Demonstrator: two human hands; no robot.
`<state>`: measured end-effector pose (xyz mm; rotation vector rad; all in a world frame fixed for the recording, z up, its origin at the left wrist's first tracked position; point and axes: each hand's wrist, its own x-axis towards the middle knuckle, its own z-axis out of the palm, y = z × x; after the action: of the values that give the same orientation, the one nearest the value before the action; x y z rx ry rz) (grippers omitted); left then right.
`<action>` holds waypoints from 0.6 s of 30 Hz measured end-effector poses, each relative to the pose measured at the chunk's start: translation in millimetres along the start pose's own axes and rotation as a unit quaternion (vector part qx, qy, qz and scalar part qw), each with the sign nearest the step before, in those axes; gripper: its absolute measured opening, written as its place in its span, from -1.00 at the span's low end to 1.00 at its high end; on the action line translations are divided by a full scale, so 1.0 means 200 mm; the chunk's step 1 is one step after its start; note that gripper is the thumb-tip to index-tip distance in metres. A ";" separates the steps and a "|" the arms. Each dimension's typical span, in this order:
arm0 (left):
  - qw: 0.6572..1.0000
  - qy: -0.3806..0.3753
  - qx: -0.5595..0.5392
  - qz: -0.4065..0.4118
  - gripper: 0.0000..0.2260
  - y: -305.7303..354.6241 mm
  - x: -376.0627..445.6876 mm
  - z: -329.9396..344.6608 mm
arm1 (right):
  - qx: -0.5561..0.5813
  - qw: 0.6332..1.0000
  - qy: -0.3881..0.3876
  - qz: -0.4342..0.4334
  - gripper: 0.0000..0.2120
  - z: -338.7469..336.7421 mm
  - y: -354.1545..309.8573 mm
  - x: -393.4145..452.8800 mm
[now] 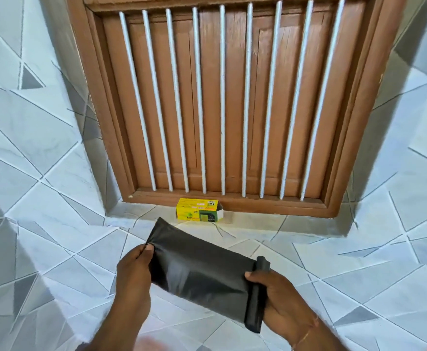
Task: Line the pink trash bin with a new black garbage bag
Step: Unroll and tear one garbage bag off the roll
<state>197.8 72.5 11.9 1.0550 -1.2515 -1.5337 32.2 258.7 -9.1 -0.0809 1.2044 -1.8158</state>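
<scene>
A black garbage bag (197,264) is stretched flat between my two hands, partly unrolled from a black roll of bags (256,295). My left hand (133,272) pinches the bag's free left edge between thumb and fingers. My right hand (280,300) is wrapped around the roll at the bag's right end. The roll stands roughly upright in that hand. The pink trash bin is not in view.
A yellow and green cardboard box (199,209) lies on the tiled sill (258,224) below a brown wooden window shutter (222,102) with white vertical bars. Grey and white tiled wall surrounds the window on both sides and below.
</scene>
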 end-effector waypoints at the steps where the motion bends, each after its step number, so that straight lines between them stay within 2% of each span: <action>1: 1.000 0.010 -0.002 -0.004 -0.81 -0.01 -0.01 -0.03 | -0.004 1.000 -0.003 -0.001 -0.75 0.01 0.01 -0.02; 6: 0.998 0.066 0.003 0.010 -0.76 0.05 -0.01 -0.19 | -0.016 1.000 0.005 -0.020 -0.84 0.10 0.08 -0.08; 13: 0.995 0.094 -0.005 0.032 -0.82 0.13 0.12 -0.58 | -0.052 0.997 0.015 -0.046 -0.76 0.38 0.23 -0.13; 16: 0.990 0.120 0.061 0.038 -0.84 0.11 0.14 -0.73 | -0.088 0.993 -0.015 -0.078 -0.74 0.50 0.28 -0.16; 18: 0.976 0.165 0.130 0.061 -0.79 0.10 0.14 -0.83 | -0.116 0.988 -0.036 -0.099 -0.74 0.57 0.31 -0.18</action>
<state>350.8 0.8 7.4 1.3139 -1.2735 -1.0673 150.9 199.3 18.3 -0.4086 1.3924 -1.8150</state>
